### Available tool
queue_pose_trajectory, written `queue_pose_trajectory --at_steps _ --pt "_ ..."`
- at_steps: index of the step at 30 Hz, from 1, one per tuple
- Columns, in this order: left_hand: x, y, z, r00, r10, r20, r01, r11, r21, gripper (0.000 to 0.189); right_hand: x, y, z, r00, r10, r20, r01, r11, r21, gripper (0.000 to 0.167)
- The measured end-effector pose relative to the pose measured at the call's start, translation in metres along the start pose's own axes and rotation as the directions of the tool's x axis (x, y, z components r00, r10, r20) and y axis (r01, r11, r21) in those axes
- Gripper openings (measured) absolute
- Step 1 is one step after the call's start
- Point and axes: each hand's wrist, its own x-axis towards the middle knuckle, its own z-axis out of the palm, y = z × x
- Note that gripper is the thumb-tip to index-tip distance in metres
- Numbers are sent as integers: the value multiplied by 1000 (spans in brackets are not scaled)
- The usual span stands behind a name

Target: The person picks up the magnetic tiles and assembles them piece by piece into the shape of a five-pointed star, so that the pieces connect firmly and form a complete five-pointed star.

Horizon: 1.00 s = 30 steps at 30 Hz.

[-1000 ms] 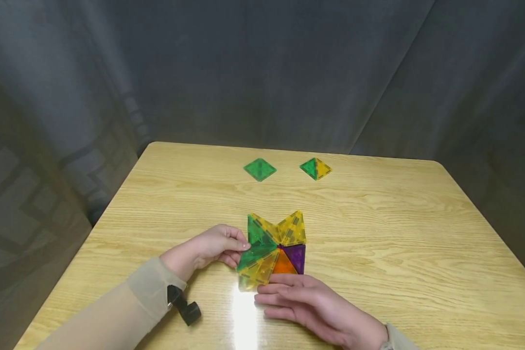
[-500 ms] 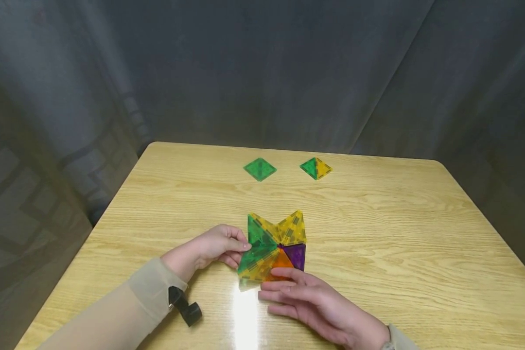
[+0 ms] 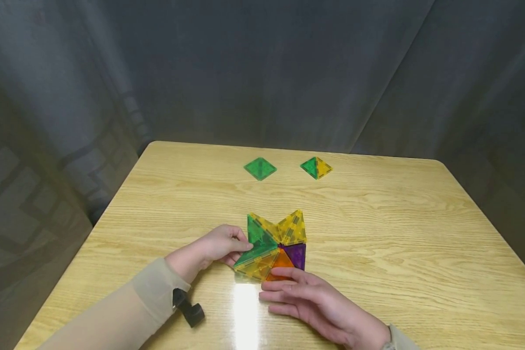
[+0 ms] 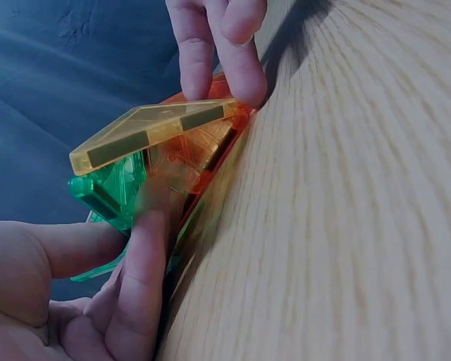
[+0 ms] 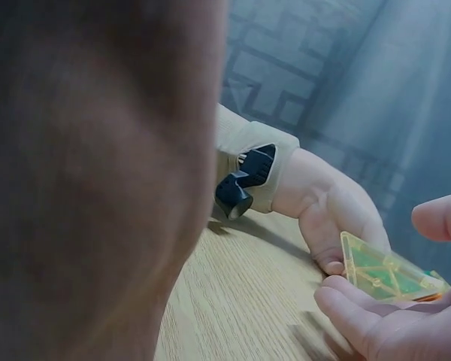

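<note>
Several translucent triangular magnetic tiles are joined around one centre. My left hand [image 3: 225, 245] grips a green magnetic tile [image 3: 260, 253] at its left edge, thumb on top and fingers beneath. A yellow tile [image 3: 255, 268] joins its near side; in the left wrist view this yellow tile [image 4: 150, 134] and the green tile [image 4: 114, 188] are tilted up off the table. My right hand [image 3: 308, 301] has its fingers extended, fingertips at the orange tile [image 3: 284, 259] and partly covering it. Purple [image 3: 296, 255], upper yellow [image 3: 293, 229] and upper green [image 3: 256, 231] tiles complete the cluster.
Farther back on the wooden table [image 3: 376, 209] lie a pair of green tiles [image 3: 260, 168] and a green-and-yellow pair [image 3: 316, 167], each forming a diamond. A black wrist device [image 3: 188, 308] hangs at the left sleeve. Dark curtains [image 3: 262, 73] surround the table.
My left hand has shifted slightly right, and the green and yellow tiles by it tilt more steeply. My right fingers have moved a little up and right onto the orange tile.
</note>
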Motion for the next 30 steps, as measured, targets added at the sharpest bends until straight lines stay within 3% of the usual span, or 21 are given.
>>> queue_pose_trajectory --at_steps 20,22,25,27,30 --pt "-3 0 2 1000 -4 -12 4 1000 11 13 -2 -1 -1 1000 0 -9 0 1000 -8 60" --pt "-7 0 3 1000 -9 -1 9 1000 -17 19 -3 -2 -1 1000 -7 -19 6 999 -33 59" --pt "-16 1 2 999 -27 39 29 997 -67 38 -5 -8 -3 994 -81 -78 66 981 -180 54" --pt "-25 2 1 997 -22 70 29 995 -99 54 -7 -15 -6 967 -186 -173 126 943 -307 49" --pt "-37 2 0 995 3 102 11 991 -133 74 -10 -25 -14 870 -326 -369 145 886 -440 44"
